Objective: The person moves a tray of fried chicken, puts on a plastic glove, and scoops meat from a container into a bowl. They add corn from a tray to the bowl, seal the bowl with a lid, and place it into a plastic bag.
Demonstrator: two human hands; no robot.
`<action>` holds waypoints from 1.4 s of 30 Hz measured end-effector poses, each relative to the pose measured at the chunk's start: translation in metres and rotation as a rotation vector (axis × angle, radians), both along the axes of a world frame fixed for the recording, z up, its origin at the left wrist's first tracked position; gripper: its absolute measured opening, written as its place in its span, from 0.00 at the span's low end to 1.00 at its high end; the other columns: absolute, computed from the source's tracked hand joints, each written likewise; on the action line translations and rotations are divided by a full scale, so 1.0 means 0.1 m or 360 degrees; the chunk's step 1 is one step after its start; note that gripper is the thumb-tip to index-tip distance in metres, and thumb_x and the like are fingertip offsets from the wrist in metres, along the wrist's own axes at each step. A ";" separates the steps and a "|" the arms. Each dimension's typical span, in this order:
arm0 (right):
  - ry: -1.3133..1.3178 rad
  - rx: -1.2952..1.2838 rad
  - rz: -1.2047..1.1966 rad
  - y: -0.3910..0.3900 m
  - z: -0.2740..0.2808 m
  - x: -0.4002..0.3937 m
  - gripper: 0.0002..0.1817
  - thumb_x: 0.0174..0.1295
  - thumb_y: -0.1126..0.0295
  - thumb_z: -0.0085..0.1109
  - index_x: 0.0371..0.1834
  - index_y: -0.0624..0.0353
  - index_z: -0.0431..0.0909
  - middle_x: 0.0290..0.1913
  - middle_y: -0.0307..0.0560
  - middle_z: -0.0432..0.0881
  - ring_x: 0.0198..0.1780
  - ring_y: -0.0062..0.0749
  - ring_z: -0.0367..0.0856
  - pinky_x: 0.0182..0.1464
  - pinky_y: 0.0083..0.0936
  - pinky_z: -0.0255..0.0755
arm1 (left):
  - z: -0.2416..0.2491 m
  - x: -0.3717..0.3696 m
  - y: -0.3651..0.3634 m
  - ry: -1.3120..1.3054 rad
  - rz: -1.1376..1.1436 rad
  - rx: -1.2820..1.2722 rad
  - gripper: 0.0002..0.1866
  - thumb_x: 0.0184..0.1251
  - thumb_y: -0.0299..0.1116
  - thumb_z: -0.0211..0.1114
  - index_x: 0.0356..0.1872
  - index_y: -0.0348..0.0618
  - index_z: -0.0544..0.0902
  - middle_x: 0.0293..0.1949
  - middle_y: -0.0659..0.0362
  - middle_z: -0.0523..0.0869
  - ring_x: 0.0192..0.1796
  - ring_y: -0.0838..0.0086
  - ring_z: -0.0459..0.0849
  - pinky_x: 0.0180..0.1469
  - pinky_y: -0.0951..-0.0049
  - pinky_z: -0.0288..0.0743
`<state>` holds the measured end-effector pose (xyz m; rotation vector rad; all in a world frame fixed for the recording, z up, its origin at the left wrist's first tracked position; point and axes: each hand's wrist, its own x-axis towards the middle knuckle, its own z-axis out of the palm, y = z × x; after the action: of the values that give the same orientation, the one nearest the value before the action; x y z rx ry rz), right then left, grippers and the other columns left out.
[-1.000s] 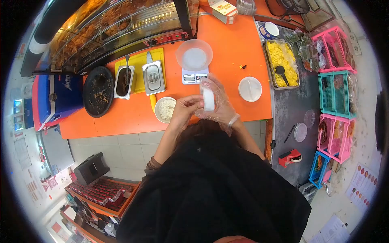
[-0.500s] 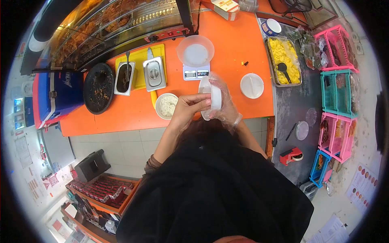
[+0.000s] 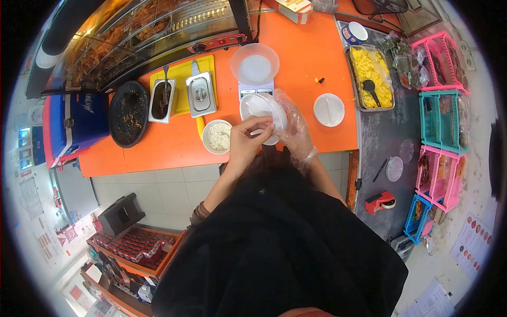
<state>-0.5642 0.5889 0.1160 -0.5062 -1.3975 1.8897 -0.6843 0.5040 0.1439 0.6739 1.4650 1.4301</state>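
Observation:
My bare left hand [image 3: 248, 140] pinches the near rim of a round white dish [image 3: 259, 105], possibly a bowl or a lid. My right hand [image 3: 296, 132], in a clear plastic glove, grips the same dish from its right side. Part of another white round piece shows below it, mostly hidden by my fingers. Just beyond the dish stands a digital kitchen scale [image 3: 246, 90] with a translucent plastic bowl [image 3: 254, 64] on it. A white bowl of rice [image 3: 217, 137] is left of my left hand. To the right lies a white round lid [image 3: 328, 110] with a ridge across it.
On the left are a lidded steel container [image 3: 200, 95], an open steel container [image 3: 160, 103] with a utensil, a black round pan [image 3: 128, 113] and a heated display case [image 3: 158, 37]. A tray of yellow food [image 3: 372, 79] with a black spoon and several plastic baskets [image 3: 442, 119] stand right.
The white dish has turned from edge-on to more face-up and moved slightly left, now overlapping the scale's front. My left fingers have shifted down and left along its rim.

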 end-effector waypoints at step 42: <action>-0.1017 -0.0750 -0.1505 0.39 -1.31 1.90 0.33 0.55 0.57 0.60 0.64 0.56 0.63 0.55 0.55 0.73 0.58 0.43 0.71 0.50 0.41 0.71 | -1.64 0.95 1.53 0.0933 -0.1098 0.0235 0.09 0.57 0.32 0.63 0.36 0.39 0.83 0.32 0.60 0.83 0.37 0.71 0.82 0.37 0.71 0.77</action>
<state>-0.3744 0.6275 -0.0146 -1.7597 -0.7568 1.2548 -0.5896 0.6567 -0.0206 1.6104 1.3410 0.8258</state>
